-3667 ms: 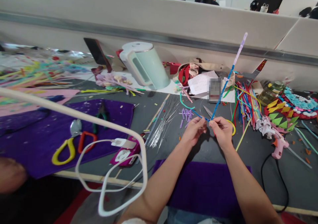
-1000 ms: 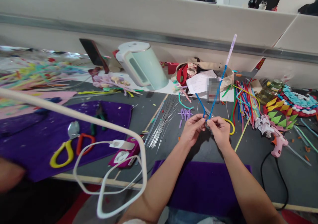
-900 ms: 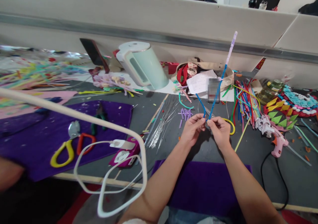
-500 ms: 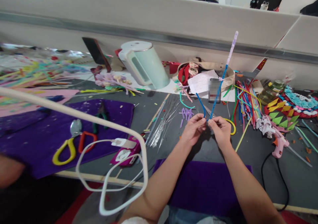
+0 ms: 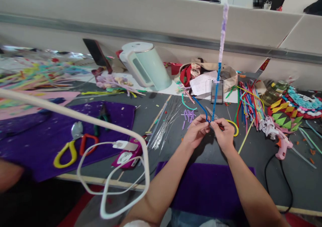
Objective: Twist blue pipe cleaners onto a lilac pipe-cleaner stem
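Observation:
In the head view my hands meet above the dark table (image 5: 201, 153), fingertips almost touching. My right hand (image 5: 222, 129) is closed in a pinch on the lower end of a long thin stem (image 5: 217, 76), which stands nearly upright. Its lower part is wrapped in blue fuzzy pipe cleaner, its top part is lilac. My left hand (image 5: 197, 129) pinches the blue pipe cleaner (image 5: 200, 105) at the stem's foot; a loose length of it sticks up and leftward. The fingers hide the exact join. Yellow-handled scissors (image 5: 235, 128) lie partly behind my right hand.
Small lilac pieces (image 5: 188, 115) and silvery wires (image 5: 163, 129) lie left of my hands. On the right are bundled pipe cleaners (image 5: 249, 101) and a pink glue gun (image 5: 284, 146) with a black cord. A kettle (image 5: 158, 67) stands behind; a white cable (image 5: 125, 129) loops across the left foreground.
The stem has swung from leaning right to nearly upright, its lilac top now higher and further left. The loose blue end has tipped more to the left. Both hands stay almost in place.

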Motion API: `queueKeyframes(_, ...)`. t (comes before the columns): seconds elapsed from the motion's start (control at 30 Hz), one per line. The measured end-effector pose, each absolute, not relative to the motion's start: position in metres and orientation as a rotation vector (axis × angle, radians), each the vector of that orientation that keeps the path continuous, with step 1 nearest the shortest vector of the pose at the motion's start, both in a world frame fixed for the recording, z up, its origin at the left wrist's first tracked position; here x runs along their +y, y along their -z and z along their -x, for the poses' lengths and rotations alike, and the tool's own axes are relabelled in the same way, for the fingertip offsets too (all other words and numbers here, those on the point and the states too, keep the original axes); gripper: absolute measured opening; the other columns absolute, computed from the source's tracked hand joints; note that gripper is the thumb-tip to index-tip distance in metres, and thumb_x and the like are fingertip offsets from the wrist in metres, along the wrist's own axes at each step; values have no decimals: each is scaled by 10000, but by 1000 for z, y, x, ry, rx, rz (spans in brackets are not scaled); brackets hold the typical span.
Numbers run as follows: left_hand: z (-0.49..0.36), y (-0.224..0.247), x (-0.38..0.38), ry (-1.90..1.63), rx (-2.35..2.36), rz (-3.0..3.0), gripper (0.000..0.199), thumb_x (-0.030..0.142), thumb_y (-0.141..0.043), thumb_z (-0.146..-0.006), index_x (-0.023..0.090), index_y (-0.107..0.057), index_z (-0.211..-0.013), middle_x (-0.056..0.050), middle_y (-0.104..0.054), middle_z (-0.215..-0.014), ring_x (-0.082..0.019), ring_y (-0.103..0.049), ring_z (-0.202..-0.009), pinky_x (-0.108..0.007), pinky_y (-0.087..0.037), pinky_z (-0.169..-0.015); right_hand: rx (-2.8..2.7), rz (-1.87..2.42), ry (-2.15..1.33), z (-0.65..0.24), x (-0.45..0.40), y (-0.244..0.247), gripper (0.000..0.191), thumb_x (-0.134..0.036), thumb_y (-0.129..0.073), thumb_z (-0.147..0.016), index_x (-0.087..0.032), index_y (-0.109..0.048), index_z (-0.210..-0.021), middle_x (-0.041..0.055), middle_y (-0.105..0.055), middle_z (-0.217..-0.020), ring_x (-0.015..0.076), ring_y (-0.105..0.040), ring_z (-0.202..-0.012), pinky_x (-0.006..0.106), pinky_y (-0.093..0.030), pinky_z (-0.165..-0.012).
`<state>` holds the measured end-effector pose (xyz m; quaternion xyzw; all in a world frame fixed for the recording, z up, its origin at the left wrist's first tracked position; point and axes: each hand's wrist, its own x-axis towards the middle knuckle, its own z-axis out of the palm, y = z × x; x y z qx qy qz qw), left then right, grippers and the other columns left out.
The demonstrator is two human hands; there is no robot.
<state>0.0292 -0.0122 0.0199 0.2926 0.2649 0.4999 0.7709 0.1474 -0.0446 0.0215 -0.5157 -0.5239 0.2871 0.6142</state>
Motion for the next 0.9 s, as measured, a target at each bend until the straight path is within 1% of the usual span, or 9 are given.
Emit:
queueKeyframes(0.17, -30, -19, -13, -1110, 568, -649, 247, 107, -736, -610, 159, -586, -799, 20, -578, -827, -39, -496, -576, -152, -400, -485, -1127, 1104, -788, -146, -43, -25, 163, -315, -611, -760, -166, -615, -693, -8, -597, -616, 119, -544, -570, 236, -438, -556)
queueKeyframes(0.33, -30, -17, -13, -1113, 587, -680, 241, 115, -738, -615, 156, -589, -800, 13, -576, -826, -55, -518, -604, -157, -399, -486, -1012, 1030, -964, -146, -40, -22, 180, -322, -654, -728, -156, -612, -671, -16, -588, -577, 92, -508, -498, 217, -417, -505)
queueKeyframes(0.43, -30, -16, -13, -1112, 573, -697, 236, 120, -743, -612, 153, -581, -781, 12, -569, -827, -66, -531, -622, -166, -406, -495, -961, 1001, -1053, -146, -38, -17, 177, -316, -667, -720, -150, -615, -686, -8, -602, -595, 90, -514, -503, 212, -413, -498)
queueKeyframes(0.53, -30, -16, -14, -1108, 559, -701, 234, 118, -746, -605, 149, -571, -758, 15, -563, -820, -66, -530, -624, -171, -408, -503, -957, 998, -1069, -146, -37, -16, 180, -322, -663, -724, -154, -609, -691, -7, -604, -600, 95, -521, -507, 217, -418, -500)
queueKeyframes(0.67, -31, -18, -13, -1113, 555, -684, 245, 109, -732, -611, 160, -562, -779, 22, -564, -824, -52, -509, -595, -168, -399, -494, -1090, 1076, -879, -146, -40, -20, 170, -323, -631, -755, -166, -605, -694, -7, -592, -602, 110, -530, -531, 235, -431, -528)
queueKeyframes(0.8, -31, -21, -14, -1106, 557, -641, 269, 89, -709, -603, 167, -558, -812, 22, -572, -812, -47, -500, -558, -171, -403, -490, -1325, 1197, -514, -148, -44, -17, 135, -277, -572, -806, -179, -614, -722, 12, -597, -653, 134, -548, -615, 264, -446, -602)
queueKeyframes(0.9, -30, -24, -15, -1113, 576, -587, 265, 107, -688, -607, 168, -558, -830, 19, -579, -809, -47, -512, -544, -174, -417, -497, -1526, 1193, -251, -151, -44, -12, 121, -211, -528, -829, -186, -616, -749, 28, -601, -689, 146, -551, -671, 283, -446, -651)
